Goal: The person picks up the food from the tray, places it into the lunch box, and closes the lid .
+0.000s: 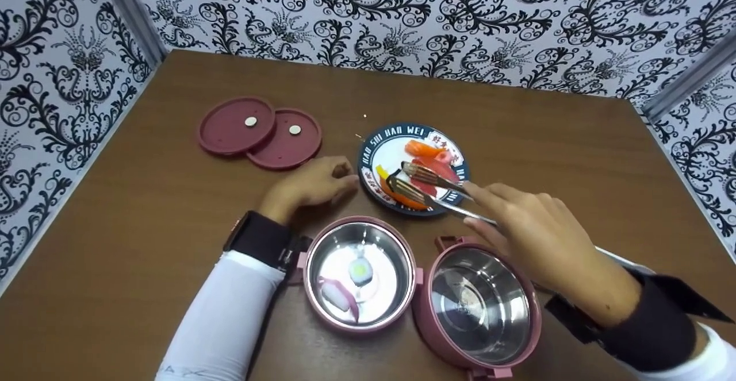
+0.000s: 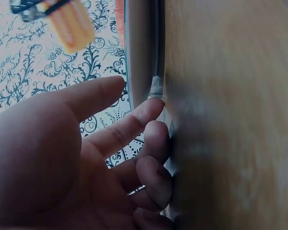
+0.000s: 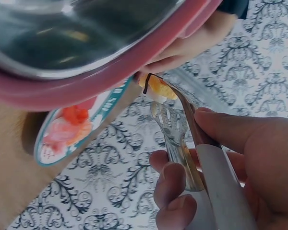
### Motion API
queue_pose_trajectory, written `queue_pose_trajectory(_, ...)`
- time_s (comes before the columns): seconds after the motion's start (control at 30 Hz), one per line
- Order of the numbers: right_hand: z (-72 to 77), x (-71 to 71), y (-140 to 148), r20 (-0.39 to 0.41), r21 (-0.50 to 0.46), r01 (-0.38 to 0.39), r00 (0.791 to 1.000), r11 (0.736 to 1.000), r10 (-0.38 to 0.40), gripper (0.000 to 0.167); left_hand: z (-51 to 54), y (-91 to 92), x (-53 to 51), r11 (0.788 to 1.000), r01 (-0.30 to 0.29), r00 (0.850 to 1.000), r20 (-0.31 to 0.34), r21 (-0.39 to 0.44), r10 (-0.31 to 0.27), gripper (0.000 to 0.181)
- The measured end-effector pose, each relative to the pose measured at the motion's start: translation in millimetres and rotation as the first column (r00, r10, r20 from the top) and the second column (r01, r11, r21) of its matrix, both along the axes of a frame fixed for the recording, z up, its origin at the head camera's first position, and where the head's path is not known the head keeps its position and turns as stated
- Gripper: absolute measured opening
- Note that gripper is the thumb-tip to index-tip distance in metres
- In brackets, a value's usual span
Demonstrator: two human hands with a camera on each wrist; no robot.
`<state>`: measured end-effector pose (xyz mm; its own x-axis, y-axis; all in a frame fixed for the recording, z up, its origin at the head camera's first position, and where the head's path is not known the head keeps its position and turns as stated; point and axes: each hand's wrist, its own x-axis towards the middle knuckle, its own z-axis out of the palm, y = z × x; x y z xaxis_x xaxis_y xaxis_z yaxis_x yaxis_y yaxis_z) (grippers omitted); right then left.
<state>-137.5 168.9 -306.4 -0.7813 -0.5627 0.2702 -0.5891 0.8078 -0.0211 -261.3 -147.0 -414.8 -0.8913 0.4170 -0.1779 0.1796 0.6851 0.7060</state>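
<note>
My right hand grips metal serving tongs, whose tips are above the left part of a round plate with a dark lettered rim. Between the tips is a yellow sushi piece with a black band, clear of the plate in the left wrist view. Orange and red sushi pieces lie on the plate. My left hand rests on the table at the plate's left edge, fingers loosely bent. In the left wrist view its index fingertip is at the plate's base, the thumb beside the rim.
A pink-rimmed steel pot in front holds a pale roll and a pink-and-white piece. Beside it stands a deeper pink pot, under my right hand. Two dark red lids overlap at the back left. Patterned panels border the table.
</note>
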Motion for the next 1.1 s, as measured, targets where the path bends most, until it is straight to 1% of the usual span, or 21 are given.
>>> queue_pose_trajectory(0.2, 4.3, 17.7, -3.0, -0.066, -0.024, -0.065, 0.996, 0.998, 0.063, 0.052, 0.4, 0.0, 0.3, 1.000, -0.002, 1.000, -0.012, 0.008, 0.002, 0.024)
queue_pose_trajectory(0.3, 5.1, 27.8, -2.6, -0.079, -0.040, -0.077, 0.994, 0.996, 0.073, 0.056, 0.1, 0.4, 1.1, 1.000, 0.003, 1.000, -0.005, 0.019, -0.003, 0.025)
queue_pose_trajectory(0.4, 3.7, 36.4, -2.2, -0.091, -0.048, -0.111, 0.990, 0.993, 0.106, 0.057, -1.4, 0.7, 1.5, 1.000, 0.010, 1.000, -0.001, 0.026, -0.010, 0.025)
queue_pose_trajectory(0.5, 1.3, 42.6, -3.8, -0.070, -0.037, -0.159, 0.985, 0.987, 0.156, 0.053, -1.7, 0.8, 1.8, 1.000, 0.010, 1.000, -0.002, 0.018, -0.010, 0.025)
queue_pose_trajectory(0.6, -0.9, 46.2, -8.2, -0.018, -0.011, -0.185, 0.983, 0.983, 0.185, 0.048, -0.7, 0.6, 1.9, 1.000, 0.005, 1.000, -0.002, 0.016, -0.005, 0.025)
queue_pose_trajectory(0.77, -5.0, 49.1, -19.3, 0.069, 0.044, -0.192, 0.979, 0.980, 0.189, 0.045, -1.6, -0.1, 2.9, 1.000, 0.004, 1.000, 0.015, 0.013, -0.004, 0.025)
queue_pose_trajectory(0.83, -6.7, 49.8, -23.8, 0.092, 0.061, -0.194, 0.978, 0.979, 0.188, 0.044, -2.3, -0.2, 3.1, 1.000, 0.004, 1.000, 0.020, 0.008, -0.004, 0.025)
queue_pose_trajectory(0.97, -11.5, 50.3, -31.2, 0.102, 0.069, -0.214, 0.973, 0.974, 0.206, 0.044, -1.3, 0.3, 3.1, 1.000, -0.003, 1.000, 0.017, 0.001, 0.003, 0.025)
queue_pose_trajectory(1.1, -14.9, 50.6, -35.9, 0.072, 0.060, -0.243, 0.969, 0.968, 0.238, 0.044, 1.4, 0.2, 0.6, 1.000, 0.011, 1.000, 0.001, -0.008, -0.011, 0.026)
